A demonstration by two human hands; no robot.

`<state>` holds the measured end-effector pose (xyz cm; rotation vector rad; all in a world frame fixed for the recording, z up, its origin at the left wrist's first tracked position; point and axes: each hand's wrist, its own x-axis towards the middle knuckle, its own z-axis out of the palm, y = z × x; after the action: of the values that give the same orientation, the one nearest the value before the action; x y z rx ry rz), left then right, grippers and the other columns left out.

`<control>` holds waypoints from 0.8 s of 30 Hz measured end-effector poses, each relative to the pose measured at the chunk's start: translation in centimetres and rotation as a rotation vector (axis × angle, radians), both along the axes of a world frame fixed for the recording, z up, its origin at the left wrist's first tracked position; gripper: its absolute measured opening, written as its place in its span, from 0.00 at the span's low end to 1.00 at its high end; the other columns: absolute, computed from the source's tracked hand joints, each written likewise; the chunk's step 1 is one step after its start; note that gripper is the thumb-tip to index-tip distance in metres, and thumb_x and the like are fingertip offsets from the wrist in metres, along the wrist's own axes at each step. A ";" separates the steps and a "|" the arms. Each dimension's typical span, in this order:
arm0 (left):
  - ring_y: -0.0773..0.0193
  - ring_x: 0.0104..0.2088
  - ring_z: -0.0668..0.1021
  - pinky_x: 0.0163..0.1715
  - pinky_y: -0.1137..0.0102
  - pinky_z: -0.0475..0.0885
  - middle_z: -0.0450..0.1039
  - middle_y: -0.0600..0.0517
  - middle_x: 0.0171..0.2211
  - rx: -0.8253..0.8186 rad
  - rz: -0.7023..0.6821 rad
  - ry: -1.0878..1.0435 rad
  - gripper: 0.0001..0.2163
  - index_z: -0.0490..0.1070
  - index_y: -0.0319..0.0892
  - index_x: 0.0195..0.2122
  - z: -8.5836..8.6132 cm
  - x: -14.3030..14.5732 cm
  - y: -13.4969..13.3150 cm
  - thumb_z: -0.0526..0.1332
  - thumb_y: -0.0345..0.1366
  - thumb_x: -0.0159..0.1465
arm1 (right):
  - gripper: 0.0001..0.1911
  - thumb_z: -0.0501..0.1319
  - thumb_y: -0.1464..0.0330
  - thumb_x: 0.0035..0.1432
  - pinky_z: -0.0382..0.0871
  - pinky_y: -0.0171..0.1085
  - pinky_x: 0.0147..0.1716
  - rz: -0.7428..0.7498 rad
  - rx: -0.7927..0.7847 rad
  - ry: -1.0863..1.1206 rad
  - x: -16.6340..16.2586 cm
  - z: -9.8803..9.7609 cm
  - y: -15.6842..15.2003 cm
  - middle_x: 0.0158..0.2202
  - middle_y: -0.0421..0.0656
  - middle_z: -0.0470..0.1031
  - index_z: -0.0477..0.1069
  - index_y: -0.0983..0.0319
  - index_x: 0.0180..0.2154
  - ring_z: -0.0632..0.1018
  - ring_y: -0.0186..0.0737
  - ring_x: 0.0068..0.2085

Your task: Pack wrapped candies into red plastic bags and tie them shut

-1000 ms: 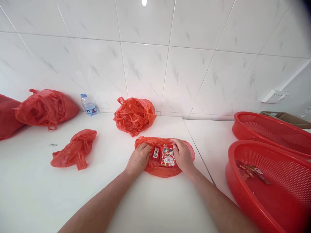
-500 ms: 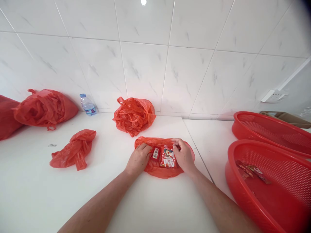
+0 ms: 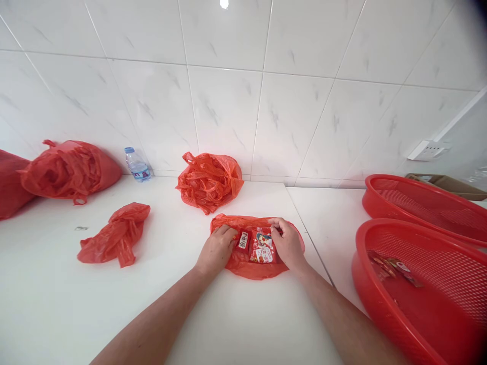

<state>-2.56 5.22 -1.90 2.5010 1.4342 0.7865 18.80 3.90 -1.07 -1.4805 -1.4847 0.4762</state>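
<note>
Left hand (image 3: pixel 216 251) lies on the left side of the bag (image 3: pixel 251 271), with the fingers bent and pressing the thin plastic at its mouth, so it is closed on the bag. From my screen I see the right hand (image 3: pixel 288 244) on the other side. Its fingers are curled over the upper rim of the same bag, and they touch the large packet (image 3: pixel 262 246) inside. A small packet (image 3: pixel 243 240) sits just beside the large one, between my two hands, and both packets show through the open mouth. The bag lies flat on the white tabletop (image 3: pixel 228 324), close to its right edge and about halfway between the front and the back edge. At the back edge, against the wall, stands a stuffed bag (image 3: pixel 209 180). A bottle (image 3: pixel 137 165) is further left along that edge, and a big bag (image 3: pixel 68 170) is near the back left corner. A crumpled bag (image 3: pixel 114 233) lies left of the middle, well apart from my hands. Past the right edge, on the next surface, the near basket (image 3: pixel 361 253) holds a few wrappers (image 3: pixel 391 266), and the far basket (image 3: pixel 418 190) sits behind it.
</note>
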 end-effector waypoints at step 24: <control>0.61 0.37 0.73 0.35 0.68 0.70 0.70 0.49 0.38 0.117 0.066 -0.008 0.13 0.69 0.43 0.41 -0.2 0.2 0.1 0.53 0.24 0.58 | 0.05 0.59 0.68 0.57 0.61 0.43 0.47 0.270 0.089 -0.574 -1.1 -0.9 -0.7 0.38 0.40 0.73 0.74 0.58 0.35 0.72 0.39 0.42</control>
<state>-2.35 5.27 -2.06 2.5431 1.5169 0.9168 17.67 3.21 -1.98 -1.4158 -2.1430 0.1356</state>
